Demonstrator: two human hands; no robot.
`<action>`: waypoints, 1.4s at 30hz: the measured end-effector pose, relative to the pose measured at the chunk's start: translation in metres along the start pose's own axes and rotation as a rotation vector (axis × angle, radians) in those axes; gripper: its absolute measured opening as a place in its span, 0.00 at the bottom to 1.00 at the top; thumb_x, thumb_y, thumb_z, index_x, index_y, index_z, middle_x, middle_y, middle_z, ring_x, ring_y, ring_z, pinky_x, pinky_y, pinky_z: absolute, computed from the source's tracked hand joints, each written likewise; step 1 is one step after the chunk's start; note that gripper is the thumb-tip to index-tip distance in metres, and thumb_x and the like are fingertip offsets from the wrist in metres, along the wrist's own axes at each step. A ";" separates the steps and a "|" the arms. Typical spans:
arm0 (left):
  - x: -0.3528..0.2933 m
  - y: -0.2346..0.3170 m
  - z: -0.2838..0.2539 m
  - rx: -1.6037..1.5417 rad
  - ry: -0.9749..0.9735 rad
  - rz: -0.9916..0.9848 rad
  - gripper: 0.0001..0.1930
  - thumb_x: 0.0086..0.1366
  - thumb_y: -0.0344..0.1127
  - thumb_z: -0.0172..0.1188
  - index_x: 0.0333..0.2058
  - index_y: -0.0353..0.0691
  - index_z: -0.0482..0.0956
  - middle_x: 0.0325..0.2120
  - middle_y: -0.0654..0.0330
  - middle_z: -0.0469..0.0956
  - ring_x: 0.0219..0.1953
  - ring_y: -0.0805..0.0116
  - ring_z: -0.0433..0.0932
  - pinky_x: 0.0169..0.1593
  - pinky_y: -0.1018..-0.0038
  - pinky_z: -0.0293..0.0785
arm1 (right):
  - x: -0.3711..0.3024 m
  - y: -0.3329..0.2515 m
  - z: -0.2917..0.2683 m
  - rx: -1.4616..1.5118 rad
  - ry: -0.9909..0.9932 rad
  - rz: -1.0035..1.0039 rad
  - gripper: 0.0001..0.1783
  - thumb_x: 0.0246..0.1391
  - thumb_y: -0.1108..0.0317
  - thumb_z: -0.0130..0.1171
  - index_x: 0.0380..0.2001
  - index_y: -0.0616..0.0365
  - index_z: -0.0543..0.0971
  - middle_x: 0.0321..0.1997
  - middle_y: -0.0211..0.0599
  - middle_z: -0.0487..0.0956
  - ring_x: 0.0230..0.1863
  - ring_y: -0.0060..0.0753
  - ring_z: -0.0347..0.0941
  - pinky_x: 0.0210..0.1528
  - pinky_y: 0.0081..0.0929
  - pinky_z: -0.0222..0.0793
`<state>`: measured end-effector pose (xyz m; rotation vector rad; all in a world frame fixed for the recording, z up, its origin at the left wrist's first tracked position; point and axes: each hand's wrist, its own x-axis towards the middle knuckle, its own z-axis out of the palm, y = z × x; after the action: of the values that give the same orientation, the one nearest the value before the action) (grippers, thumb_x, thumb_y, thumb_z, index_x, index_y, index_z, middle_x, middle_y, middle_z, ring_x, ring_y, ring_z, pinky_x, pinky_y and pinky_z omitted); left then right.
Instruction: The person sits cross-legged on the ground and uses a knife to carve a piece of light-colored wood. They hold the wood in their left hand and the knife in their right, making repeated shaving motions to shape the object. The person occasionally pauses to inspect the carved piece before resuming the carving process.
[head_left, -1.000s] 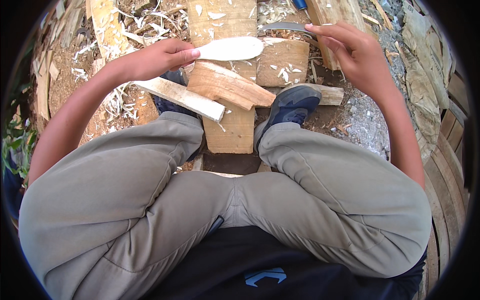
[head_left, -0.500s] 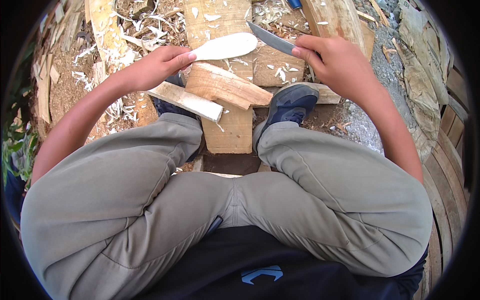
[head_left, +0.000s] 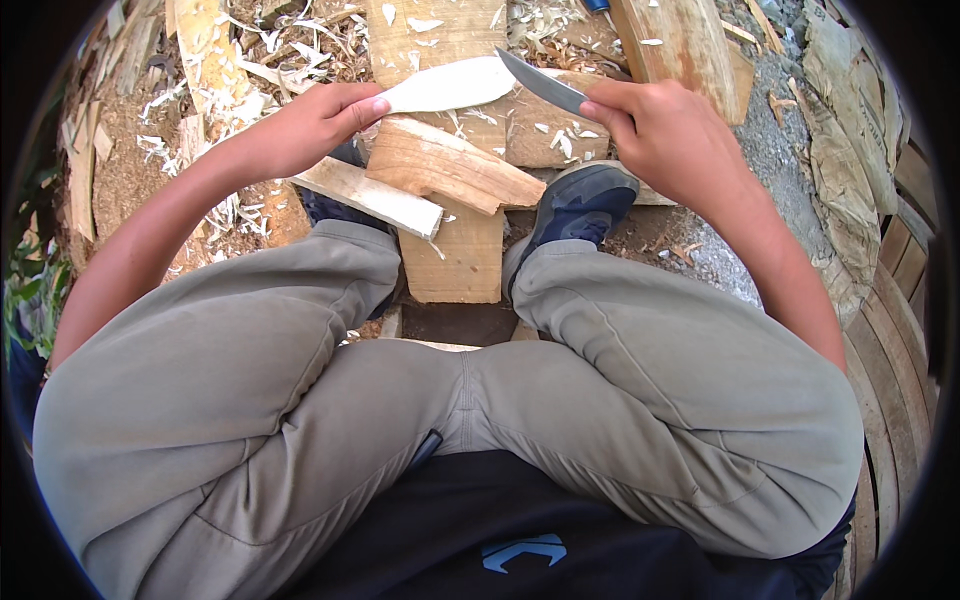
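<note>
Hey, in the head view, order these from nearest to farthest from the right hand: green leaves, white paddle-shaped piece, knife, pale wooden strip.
From the right hand:
1. Knife, held in it.
2. White paddle-shaped piece, left of the blade.
3. Pale wooden strip, lower, farther left.
4. Green leaves, at the far left edge.

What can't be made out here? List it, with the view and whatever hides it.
In the head view:
Handle of the knife: covered by the right hand's grip.
Held end of the white carved piece: covered by the left hand's grip.
Left shoe: mostly hidden by the pale wood strip and trousers.
Blue object: cut off by the top edge.
</note>
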<state>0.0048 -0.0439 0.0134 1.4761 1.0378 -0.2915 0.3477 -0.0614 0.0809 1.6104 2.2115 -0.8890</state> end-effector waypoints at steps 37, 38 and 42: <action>0.006 -0.022 0.011 -0.151 -0.081 -0.080 0.28 0.80 0.61 0.41 0.48 0.38 0.75 0.27 0.71 0.60 0.28 0.79 0.58 0.34 0.77 0.61 | 0.026 -0.003 0.038 0.345 0.055 0.012 0.18 0.70 0.58 0.51 0.50 0.54 0.85 0.27 0.50 0.82 0.30 0.50 0.79 0.38 0.47 0.72; 0.005 -0.021 0.009 -0.142 -0.090 -0.090 0.29 0.80 0.61 0.41 0.49 0.38 0.75 0.27 0.71 0.60 0.29 0.79 0.58 0.35 0.78 0.61 | 0.026 -0.006 0.037 0.356 0.047 0.025 0.18 0.70 0.58 0.51 0.50 0.54 0.85 0.27 0.51 0.82 0.30 0.50 0.79 0.38 0.47 0.72; 0.005 -0.013 0.005 -0.116 -0.131 -0.125 0.29 0.80 0.61 0.41 0.49 0.37 0.74 0.29 0.70 0.62 0.30 0.78 0.60 0.36 0.77 0.63 | 0.032 -0.009 0.041 0.437 0.063 0.032 0.18 0.70 0.59 0.51 0.50 0.57 0.84 0.27 0.52 0.82 0.30 0.52 0.79 0.38 0.47 0.71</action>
<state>0.0000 -0.0480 0.0004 1.2734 1.0262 -0.4052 0.3224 -0.0642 0.0349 1.8710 2.1257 -1.4057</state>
